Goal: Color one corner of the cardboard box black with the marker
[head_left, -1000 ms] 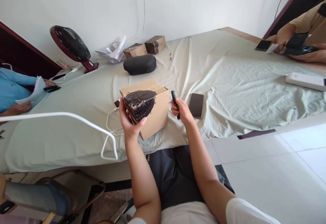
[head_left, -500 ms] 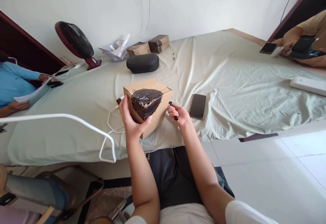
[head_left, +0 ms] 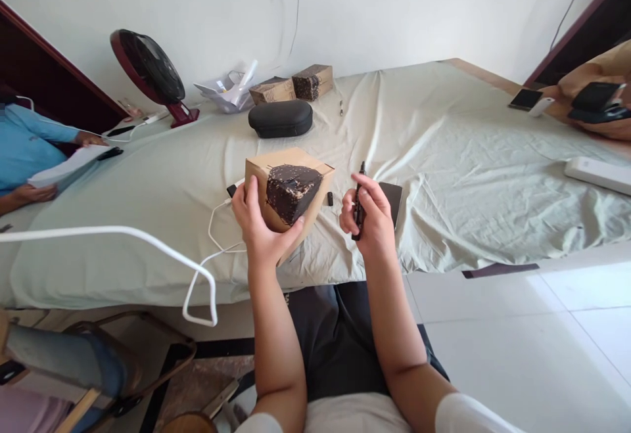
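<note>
My left hand (head_left: 259, 226) grips a brown cardboard box (head_left: 315, 180) by its near corner, which is blackened with ink scribble, and holds it tilted over the bed. My right hand (head_left: 371, 217) is closed round a black marker (head_left: 359, 203) with its tip pointing up. A small black marker cap (head_left: 330, 198) lies on the sheet between box and right hand. A dark phone (head_left: 393, 194) lies just behind my right hand.
A pale green sheet (head_left: 444, 157) covers the bed. Farther back lie a black case (head_left: 280, 118), two scribbled boxes (head_left: 290, 86), a fan (head_left: 150, 71) and a white cable (head_left: 148, 242). A person in blue (head_left: 29, 150) sits left; another person's hands (head_left: 591, 101) hold a phone at right.
The marker's cap has come off and lies on the sheet. My right hand has lifted with the marker turned upright. The box has tilted a little in my left hand.
</note>
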Demonstrator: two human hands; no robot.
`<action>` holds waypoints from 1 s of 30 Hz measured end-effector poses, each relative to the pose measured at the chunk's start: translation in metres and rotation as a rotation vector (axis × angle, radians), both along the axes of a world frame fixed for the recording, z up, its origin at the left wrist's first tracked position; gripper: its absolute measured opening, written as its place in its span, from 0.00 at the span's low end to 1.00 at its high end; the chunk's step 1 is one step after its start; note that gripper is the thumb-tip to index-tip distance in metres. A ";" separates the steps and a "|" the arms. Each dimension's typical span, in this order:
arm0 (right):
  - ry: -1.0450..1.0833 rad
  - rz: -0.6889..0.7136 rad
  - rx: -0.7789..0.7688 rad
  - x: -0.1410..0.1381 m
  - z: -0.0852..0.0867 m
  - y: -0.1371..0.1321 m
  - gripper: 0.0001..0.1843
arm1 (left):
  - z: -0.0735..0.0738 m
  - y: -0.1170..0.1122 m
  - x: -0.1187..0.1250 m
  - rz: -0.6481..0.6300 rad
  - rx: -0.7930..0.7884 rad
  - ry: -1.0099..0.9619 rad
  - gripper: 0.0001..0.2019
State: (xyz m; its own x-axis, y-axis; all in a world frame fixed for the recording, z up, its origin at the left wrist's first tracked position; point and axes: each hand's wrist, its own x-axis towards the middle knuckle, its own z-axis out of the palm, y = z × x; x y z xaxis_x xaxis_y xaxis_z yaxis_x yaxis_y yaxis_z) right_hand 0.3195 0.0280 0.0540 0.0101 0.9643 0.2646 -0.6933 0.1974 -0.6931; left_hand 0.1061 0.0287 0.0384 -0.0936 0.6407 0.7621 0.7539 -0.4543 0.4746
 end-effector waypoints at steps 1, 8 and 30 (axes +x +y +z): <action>-0.026 -0.014 0.081 -0.005 0.006 -0.007 0.10 | 0.002 -0.001 0.005 0.034 -0.012 0.019 0.57; -0.095 0.022 0.493 -0.032 0.006 -0.022 0.23 | 0.015 -0.007 0.037 0.229 -0.159 0.155 0.57; -0.633 -0.614 0.399 -0.011 0.009 -0.026 0.04 | 0.014 -0.002 0.039 0.224 -0.167 0.221 0.59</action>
